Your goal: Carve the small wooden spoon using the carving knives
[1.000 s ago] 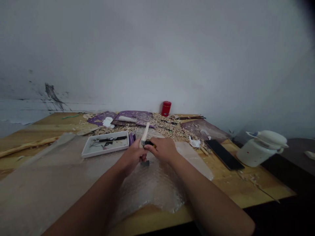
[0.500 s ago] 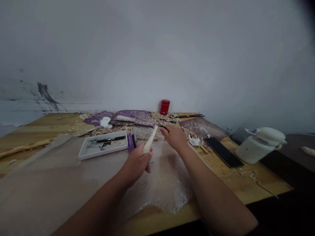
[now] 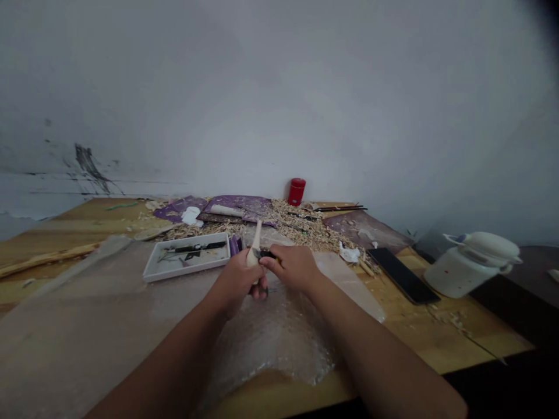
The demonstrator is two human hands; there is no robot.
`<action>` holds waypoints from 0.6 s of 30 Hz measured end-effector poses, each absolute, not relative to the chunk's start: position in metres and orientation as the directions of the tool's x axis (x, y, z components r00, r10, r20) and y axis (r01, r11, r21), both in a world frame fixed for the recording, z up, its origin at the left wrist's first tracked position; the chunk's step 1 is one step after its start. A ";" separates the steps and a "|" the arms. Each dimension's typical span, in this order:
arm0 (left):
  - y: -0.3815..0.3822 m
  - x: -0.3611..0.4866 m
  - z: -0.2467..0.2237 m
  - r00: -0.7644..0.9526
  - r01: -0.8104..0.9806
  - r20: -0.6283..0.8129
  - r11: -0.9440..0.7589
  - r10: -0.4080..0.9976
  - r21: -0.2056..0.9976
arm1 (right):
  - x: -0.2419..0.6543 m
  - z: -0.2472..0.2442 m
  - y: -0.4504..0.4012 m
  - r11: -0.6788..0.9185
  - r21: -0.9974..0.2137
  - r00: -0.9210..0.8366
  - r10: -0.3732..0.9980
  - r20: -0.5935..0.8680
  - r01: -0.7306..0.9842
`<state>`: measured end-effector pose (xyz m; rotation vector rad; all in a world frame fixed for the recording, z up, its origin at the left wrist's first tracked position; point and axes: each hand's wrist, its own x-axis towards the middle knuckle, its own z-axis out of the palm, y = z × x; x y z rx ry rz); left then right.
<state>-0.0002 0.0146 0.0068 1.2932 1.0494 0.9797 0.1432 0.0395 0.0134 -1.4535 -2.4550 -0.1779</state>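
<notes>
Slip risk: the dark tool [image 3: 265, 254], perhaps a knife, could skid off the pale stick [image 3: 257, 240] into the left hand [image 3: 234, 278], most likely through pressing too hard or a loosening grip.
Stick direction: narrow end away from the person, towards the wall [image 3: 244, 116]; long axis runs forward, leaning slightly right.
Stick place: above the bubble wrap [image 3: 279, 343], right of the white tray [image 3: 151, 274].
Left hand: wrapped around the stick's thicker end.
Right hand [image 3: 293, 267]: closed around the dark tool, against the stick.
</notes>
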 end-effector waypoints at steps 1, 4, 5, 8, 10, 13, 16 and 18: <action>0.015 -0.001 0.006 0.247 0.050 -0.057 0.046 0.967 0.998 | 0.143 0.014 0.039 0.494 -0.029 -0.464 0.835 0.296 0.869; 0.016 -0.002 0.005 0.253 0.093 -0.069 0.047 0.965 0.995 | 0.147 0.016 0.040 0.507 -0.009 -0.482 0.825 0.295 0.862; 0.016 -0.003 0.004 0.261 0.092 -0.072 0.049 0.963 0.995 | 0.148 0.017 0.040 0.505 -0.004 -0.481 0.824 0.300 0.863; 0.014 -0.002 0.006 0.282 0.062 -0.078 0.063 0.956 0.996 | 0.150 0.020 0.040 0.501 0.005 -0.477 0.822 0.312 0.866; 0.012 -0.001 0.008 0.286 0.032 -0.089 0.083 0.954 0.996 | 0.150 0.021 0.039 0.494 0.009 -0.472 0.824 0.315 0.869; 0.011 -0.001 0.010 0.279 -0.012 -0.094 0.101 0.956 0.995 | 0.146 0.023 0.038 0.461 0.016 -0.441 0.840 0.317 0.887; 0.009 0.000 0.008 0.281 -0.038 -0.086 0.100 0.956 0.994 | 0.149 0.023 0.044 0.426 0.015 -0.410 0.860 0.305 0.905; 0.006 0.002 0.006 0.306 -0.029 -0.087 0.100 0.948 0.995 | 0.160 0.023 0.054 0.328 -0.021 -0.306 0.900 0.309 0.944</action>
